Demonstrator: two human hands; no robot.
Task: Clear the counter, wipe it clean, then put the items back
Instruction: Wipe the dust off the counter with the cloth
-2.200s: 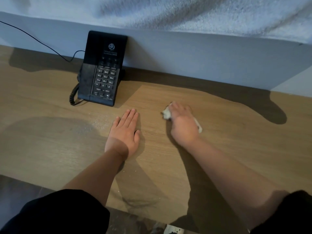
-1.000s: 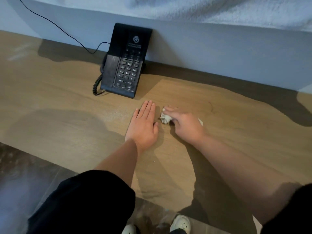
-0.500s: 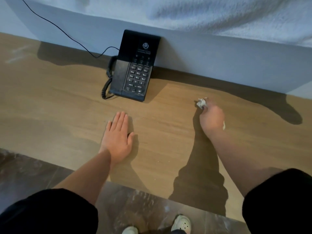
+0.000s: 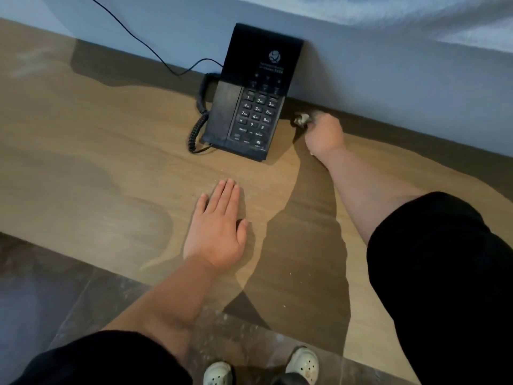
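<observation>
Fingers of the right hand (image 4: 323,136) curl round a small crumpled wad (image 4: 301,118) of pale tissue or cloth. They press it to the counter (image 4: 97,168) at its far edge, where the surface meets the wall (image 4: 388,79), just beside the right side of the telephone (image 4: 249,98). The left hand (image 4: 219,229) lies palm down nearer the front edge, fingers straight and together. It holds nothing and sits in front of the telephone, apart from it.

This looks like the wiping step, worked around the telephone rather than on a cleared surface. The black handset unit stands on the counter against the wall, with its coiled cord (image 4: 198,126) looped at its left and a thin cable (image 4: 133,37) running up the wall. The patch under and behind it cannot be reached as things lie. The next move probably calls for the free left hand to lift or slide the telephone aside, minding both cords, so the wad can pass there. Faint pale dust shows near the left fingertips, and a few specks lie toward the front edge, so that part likely needs a pass too.

The counter is wood-grain brown, crossed by broad shadows of the arms. Above the grey wall hangs white textured fabric (image 4: 472,20). Below the front edge is a dark marbled floor (image 4: 41,287), with pale shoes (image 4: 302,362) on it.
</observation>
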